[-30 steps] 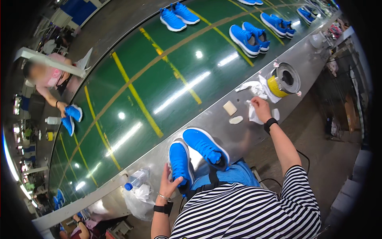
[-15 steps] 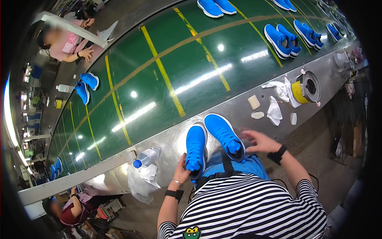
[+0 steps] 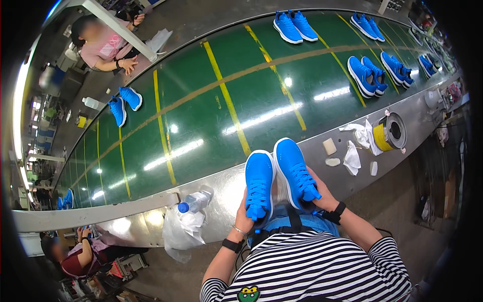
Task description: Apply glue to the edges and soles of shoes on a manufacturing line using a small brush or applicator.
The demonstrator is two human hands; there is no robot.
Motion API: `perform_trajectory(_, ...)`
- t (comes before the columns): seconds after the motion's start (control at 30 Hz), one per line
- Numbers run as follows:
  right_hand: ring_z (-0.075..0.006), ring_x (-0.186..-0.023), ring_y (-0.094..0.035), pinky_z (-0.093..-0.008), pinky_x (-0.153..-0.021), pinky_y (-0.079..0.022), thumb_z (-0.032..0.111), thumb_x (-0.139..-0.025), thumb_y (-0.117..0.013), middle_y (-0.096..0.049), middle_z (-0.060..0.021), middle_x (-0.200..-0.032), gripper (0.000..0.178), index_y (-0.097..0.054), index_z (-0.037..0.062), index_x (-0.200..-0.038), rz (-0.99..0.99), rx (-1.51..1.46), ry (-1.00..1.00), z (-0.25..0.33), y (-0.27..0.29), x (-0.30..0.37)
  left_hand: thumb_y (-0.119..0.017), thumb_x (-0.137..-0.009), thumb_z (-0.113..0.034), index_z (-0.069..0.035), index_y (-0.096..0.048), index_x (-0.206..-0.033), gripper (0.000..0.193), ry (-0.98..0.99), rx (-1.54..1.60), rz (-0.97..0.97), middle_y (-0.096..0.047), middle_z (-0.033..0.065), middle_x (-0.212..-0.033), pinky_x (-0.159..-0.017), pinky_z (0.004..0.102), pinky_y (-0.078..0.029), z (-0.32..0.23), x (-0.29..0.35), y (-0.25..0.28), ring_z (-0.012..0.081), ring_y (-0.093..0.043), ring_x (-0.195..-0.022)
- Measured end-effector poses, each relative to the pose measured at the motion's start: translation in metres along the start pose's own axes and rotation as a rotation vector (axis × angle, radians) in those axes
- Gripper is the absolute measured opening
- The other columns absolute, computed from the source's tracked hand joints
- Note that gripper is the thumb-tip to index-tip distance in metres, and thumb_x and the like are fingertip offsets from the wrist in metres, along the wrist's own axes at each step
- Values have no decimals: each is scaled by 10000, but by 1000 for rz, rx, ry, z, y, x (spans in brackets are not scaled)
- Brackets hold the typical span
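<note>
Two blue sneakers with white soles are side by side in front of me, toes pointing away, at the metal ledge. My left hand (image 3: 243, 216) is closed along the outer side of the left sneaker (image 3: 258, 181), near its heel. Around the outer heel side of the right sneaker (image 3: 293, 168) my right hand (image 3: 322, 194) is closed, its fingers partly hidden behind the shoe. The toes nearly touch, and the heels stand a little apart. Both sneakers are laced, with their tongues sticking up.
Beyond the metal ledge (image 3: 221, 194) runs a green conveyor belt (image 3: 196, 116) with several pairs of blue sneakers (image 3: 366, 75). A blue-capped bottle (image 3: 196, 200) and plastic bag lie left; a yellow-labelled can (image 3: 390, 133), white cloths and small blocks lie right. Two people work leftward.
My right hand has come in from beside the right sneaker and closed on it. Both sneakers sit slightly further right in view, toes closer together. The whole view has shifted a little.
</note>
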State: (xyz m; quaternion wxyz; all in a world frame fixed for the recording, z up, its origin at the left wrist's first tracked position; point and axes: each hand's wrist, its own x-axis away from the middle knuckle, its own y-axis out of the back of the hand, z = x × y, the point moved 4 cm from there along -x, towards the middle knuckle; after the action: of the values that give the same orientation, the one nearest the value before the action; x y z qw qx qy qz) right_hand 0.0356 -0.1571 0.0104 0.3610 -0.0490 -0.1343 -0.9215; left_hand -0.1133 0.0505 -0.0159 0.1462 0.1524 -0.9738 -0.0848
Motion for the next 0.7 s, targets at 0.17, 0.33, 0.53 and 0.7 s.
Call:
perform_trajectory(0.17, -332, -1087, -403, -353, -939, -306, 128, -665, -611, -391, -205, -1167, 733, -251, 44, -1298, -174, 293, 141, 19, -1, 5, -640, -598, -76, -20, -205, -1314, 839, -211, -445, -259, -391, 206, -1140, -910, 393, -298, -31, 6, 11, 351, -378, -1044)
perform_trajectory(0.33, -341, -1070, -362, -390, -931, -289, 94, -584, -620, -362, -199, -1149, 793, -258, 32, -1287, -206, 520, 135, 25, -2, 10, -664, -540, -73, -2, -244, -1284, 857, -203, -761, -405, -395, 205, -1117, -900, 422, -266, -51, 13, 15, 353, -366, -1032)
perform_trajectory(0.53, -333, -1082, -345, -404, -924, -286, 165, -576, -686, -350, -186, -1164, 830, -266, 16, -1276, -191, 709, 48, 30, -23, 0, -729, -505, -128, 1, -202, -1289, 954, -61, -886, -285, -334, 228, -1152, -894, 427, -289, -32, 7, 1, 365, -361, -1034)
perform_trajectory(0.7, -276, -1040, -445, -351, -901, -348, 284, -654, -692, -447, -180, -1107, 673, -396, -9, -1183, -65, 350, -3, 6, -15, -13, -721, -621, -209, -3, -245, -1285, 843, 52, -343, -128, -391, 205, -1121, -891, 373, -351, 2, -3, 11, 335, -420, -1012)
